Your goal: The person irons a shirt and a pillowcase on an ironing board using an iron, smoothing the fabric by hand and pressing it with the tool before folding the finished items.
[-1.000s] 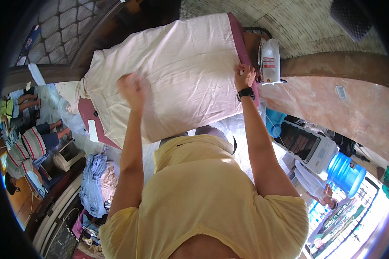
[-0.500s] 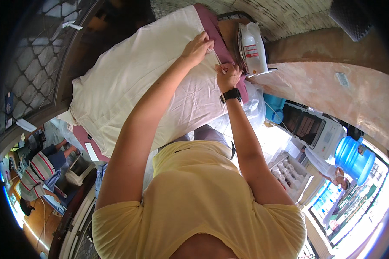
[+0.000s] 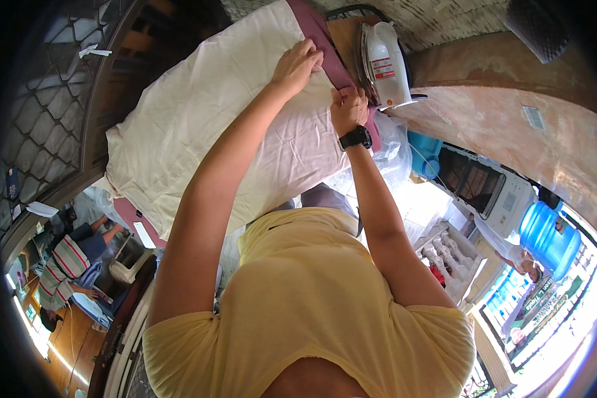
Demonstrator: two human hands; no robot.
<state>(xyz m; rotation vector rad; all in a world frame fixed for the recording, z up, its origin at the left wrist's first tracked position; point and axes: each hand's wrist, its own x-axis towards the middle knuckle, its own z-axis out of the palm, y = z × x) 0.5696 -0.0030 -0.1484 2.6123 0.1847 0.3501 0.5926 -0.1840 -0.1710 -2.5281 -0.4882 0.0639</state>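
Observation:
A cream cloth point(image 3: 205, 113) lies spread, lightly creased, over a maroon padded board point(image 3: 317, 30) that looks like an ironing board. My left hand point(image 3: 298, 68) is closed at the cloth's far right edge, fingers bent together and seemingly pinching it. Nearer me, my right hand point(image 3: 349, 111), with a black watch on the wrist, curls its fingers around the same edge, next to the maroon strip. Both sets of fingertips are partly hidden. Just beyond my right hand, a white appliance, apparently a steam iron point(image 3: 388, 69), stands upright at the board's end.
A rough wall point(image 3: 477, 119) runs along the right. Clear plastic wrapping point(image 3: 393, 149) and a blue container point(image 3: 426, 156) sit below the board's end. Farther right is a blue water jug point(image 3: 549, 240). A dark lattice gate point(image 3: 50, 99) stands left; a person in striped clothing point(image 3: 66, 262) is beyond it.
The view has shifted slightly. My right hand's fingers have curled farther over the cloth's edge. My left hand stays at the edge in nearly the same pose.

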